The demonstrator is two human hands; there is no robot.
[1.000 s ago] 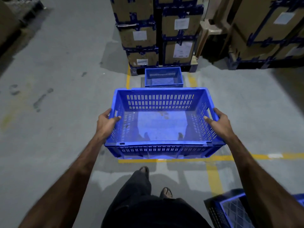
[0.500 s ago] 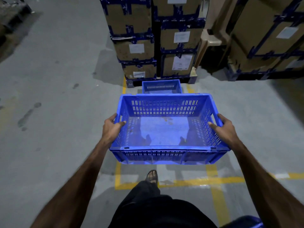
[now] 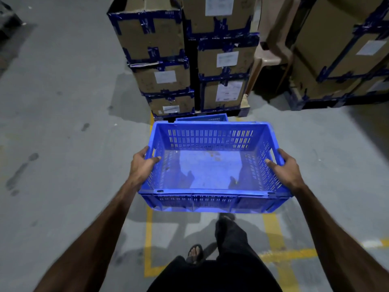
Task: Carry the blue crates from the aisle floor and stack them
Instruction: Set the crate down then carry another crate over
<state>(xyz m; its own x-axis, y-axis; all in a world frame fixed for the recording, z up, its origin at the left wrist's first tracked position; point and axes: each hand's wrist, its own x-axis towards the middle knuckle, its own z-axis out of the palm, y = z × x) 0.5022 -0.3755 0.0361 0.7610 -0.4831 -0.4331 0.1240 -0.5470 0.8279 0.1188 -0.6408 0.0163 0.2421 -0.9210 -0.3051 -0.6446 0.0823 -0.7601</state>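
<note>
Blue crate (image 3: 212,167) held level above the aisle floor (image 3: 63,144), empty; left hand (image 3: 143,165) clamps its left rim, right hand (image 3: 284,169) clamps the right rim, each grip with thumb inside the slotted wall. Second blue crate (image 3: 202,118) sits on the floor just beyond it, mostly hidden, against the pallet of taped cardboard boxes (image 3: 160,60). Yellow floor lines (image 3: 149,239) underfoot.

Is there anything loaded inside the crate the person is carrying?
No: the carried crate shows only its bare floor, while the left hand and right hand grip its two short sides.
</note>
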